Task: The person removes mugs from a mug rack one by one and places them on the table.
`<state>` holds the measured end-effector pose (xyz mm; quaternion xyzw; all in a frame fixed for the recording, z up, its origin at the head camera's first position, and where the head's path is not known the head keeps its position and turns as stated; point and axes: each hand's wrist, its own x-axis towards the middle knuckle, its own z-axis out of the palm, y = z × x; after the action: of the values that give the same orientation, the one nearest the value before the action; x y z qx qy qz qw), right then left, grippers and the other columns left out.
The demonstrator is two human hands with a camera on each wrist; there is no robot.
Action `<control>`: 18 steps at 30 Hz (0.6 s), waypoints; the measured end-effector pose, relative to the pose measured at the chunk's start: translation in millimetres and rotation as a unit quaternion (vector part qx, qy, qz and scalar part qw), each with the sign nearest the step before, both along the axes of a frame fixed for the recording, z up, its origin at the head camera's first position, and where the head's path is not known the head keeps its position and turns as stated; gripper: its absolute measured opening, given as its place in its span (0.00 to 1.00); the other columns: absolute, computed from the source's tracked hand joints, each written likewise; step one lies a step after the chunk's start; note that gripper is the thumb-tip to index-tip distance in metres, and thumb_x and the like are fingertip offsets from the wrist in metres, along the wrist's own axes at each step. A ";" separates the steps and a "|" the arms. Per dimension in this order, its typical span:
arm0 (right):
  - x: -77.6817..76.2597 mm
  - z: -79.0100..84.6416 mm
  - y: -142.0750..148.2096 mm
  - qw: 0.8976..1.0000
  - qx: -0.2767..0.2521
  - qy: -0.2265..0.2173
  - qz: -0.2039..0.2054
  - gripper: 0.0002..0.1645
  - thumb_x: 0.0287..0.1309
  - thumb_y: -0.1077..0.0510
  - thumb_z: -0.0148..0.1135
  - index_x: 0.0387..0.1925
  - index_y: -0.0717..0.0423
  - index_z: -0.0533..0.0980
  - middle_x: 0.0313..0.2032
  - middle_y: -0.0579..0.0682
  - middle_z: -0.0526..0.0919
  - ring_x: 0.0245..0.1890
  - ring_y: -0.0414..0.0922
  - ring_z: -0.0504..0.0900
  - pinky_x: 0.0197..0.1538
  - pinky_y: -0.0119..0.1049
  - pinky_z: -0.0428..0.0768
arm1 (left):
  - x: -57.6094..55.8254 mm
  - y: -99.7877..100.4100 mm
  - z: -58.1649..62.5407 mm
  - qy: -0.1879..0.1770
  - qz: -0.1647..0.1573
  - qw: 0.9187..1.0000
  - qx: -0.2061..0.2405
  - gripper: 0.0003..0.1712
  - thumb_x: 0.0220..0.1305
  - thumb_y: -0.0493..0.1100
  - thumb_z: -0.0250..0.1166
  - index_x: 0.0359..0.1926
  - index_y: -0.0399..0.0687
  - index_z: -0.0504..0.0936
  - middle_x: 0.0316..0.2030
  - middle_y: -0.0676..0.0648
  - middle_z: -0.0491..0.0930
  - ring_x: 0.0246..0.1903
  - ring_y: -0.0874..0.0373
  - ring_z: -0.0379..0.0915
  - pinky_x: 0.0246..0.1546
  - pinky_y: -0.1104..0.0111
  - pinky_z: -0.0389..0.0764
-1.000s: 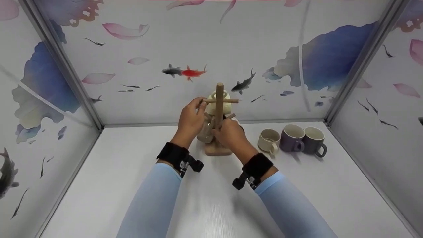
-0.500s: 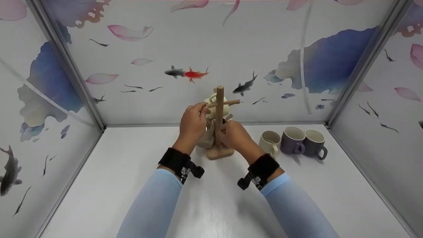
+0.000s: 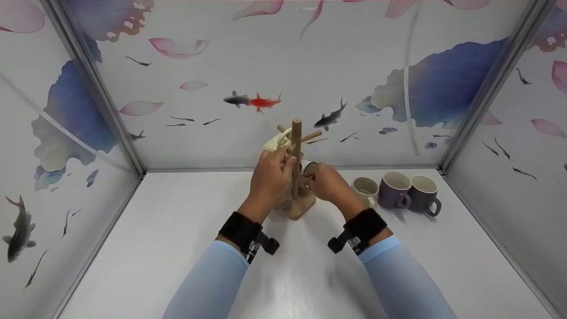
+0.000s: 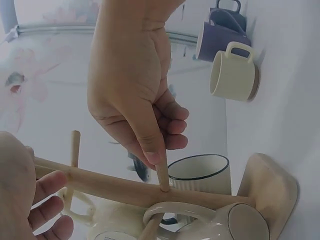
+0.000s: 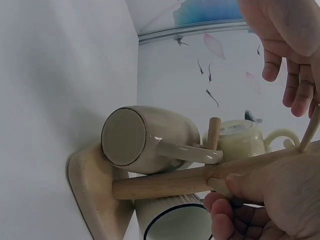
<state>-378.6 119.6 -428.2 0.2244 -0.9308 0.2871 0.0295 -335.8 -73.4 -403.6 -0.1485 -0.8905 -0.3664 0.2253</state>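
A wooden mug tree (image 3: 296, 137) stands on the table, its base (image 3: 303, 207) turned at an angle. My left hand (image 3: 271, 175) pinches an upper peg near the post. Lower down, my right hand (image 3: 330, 181) grips a short peg (image 4: 162, 175) between thumb and fingers. From an upper peg hangs a pale yellow mug (image 3: 275, 142). A taupe mug (image 5: 172, 135) hangs lower, mostly hidden by my left hand in the head view. On the other side is a white ribbed mug (image 5: 180, 222) with a dark rim, beside my right fingers.
To the right of the tree stand a beige mug (image 3: 365, 188), a purple mug (image 3: 392, 190) and a dark grey mug (image 3: 421, 192), close together. White panels printed with fish and petals enclose the back and sides of the white table (image 3: 186, 248).
The mug tree has turned on its base. The pale yellow mug has swung left, and the white mug now shows beside my right hand. My left hand has come slightly down and right.
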 end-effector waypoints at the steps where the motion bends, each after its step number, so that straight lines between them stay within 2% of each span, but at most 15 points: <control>1: -0.6 -0.1 1.2 1.000 0.002 0.002 0.000 0.13 0.80 0.65 0.66 0.34 0.56 0.88 0.31 0.51 0.84 0.32 0.46 0.76 0.39 0.43 0.74 | 0.8 0.8 0.0 -0.002 -0.008 1.000 0.004 0.30 0.90 0.54 0.58 0.79 0.41 0.78 0.52 0.40 0.88 0.55 0.45 0.80 0.53 0.50 0.87; 5: -2.7 -0.3 6.6 1.000 0.010 -0.002 -0.006 0.13 0.82 0.63 0.65 0.35 0.56 0.86 0.33 0.53 0.85 0.34 0.48 0.77 0.41 0.45 0.76 | 4.2 3.8 -0.2 -0.020 -0.038 0.999 0.011 0.33 0.90 0.56 0.59 0.82 0.42 0.75 0.50 0.41 0.89 0.53 0.46 0.79 0.52 0.50 0.87; 10: -6.5 -1.5 13.6 1.000 0.018 -0.007 -0.014 0.13 0.84 0.64 0.62 0.47 0.59 0.93 0.42 0.56 0.93 0.35 0.46 0.81 0.40 0.41 0.79 | 7.2 8.8 -1.1 -0.028 -0.057 0.998 -0.007 0.37 0.89 0.58 0.60 0.85 0.42 0.71 0.48 0.44 0.89 0.54 0.48 0.79 0.53 0.53 0.87; 13: -8.8 -3.1 17.1 1.000 0.016 -0.010 -0.021 0.15 0.85 0.63 0.61 0.52 0.59 0.93 0.42 0.57 0.94 0.33 0.46 0.80 0.39 0.41 0.78 | 8.2 10.9 -2.6 -0.020 -0.059 0.998 -0.020 0.38 0.88 0.58 0.61 0.86 0.44 0.70 0.47 0.44 0.89 0.54 0.47 0.77 0.52 0.52 0.86; 15: -10.2 -4.8 18.5 1.000 0.012 -0.012 -0.022 0.15 0.86 0.62 0.61 0.53 0.58 0.93 0.40 0.56 0.93 0.33 0.45 0.79 0.39 0.41 0.78 | 8.3 10.0 -5.2 -0.012 -0.058 0.998 -0.019 0.37 0.87 0.58 0.63 0.85 0.45 0.72 0.47 0.44 0.89 0.55 0.46 0.77 0.52 0.52 0.86; 18: -11.6 -5.9 19.0 1.000 0.007 -0.014 -0.013 0.15 0.85 0.63 0.61 0.57 0.58 0.92 0.40 0.55 0.93 0.35 0.45 0.81 0.41 0.41 0.80 | 6.9 3.2 -12.0 -0.004 -0.044 0.999 0.018 0.30 0.86 0.55 0.65 0.77 0.45 0.82 0.48 0.43 0.89 0.55 0.46 0.79 0.55 0.50 0.86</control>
<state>-390.1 138.6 -434.1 0.2084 -0.9358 0.2837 0.0184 -328.9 -70.2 -415.7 -0.1816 -0.8774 -0.3926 0.2077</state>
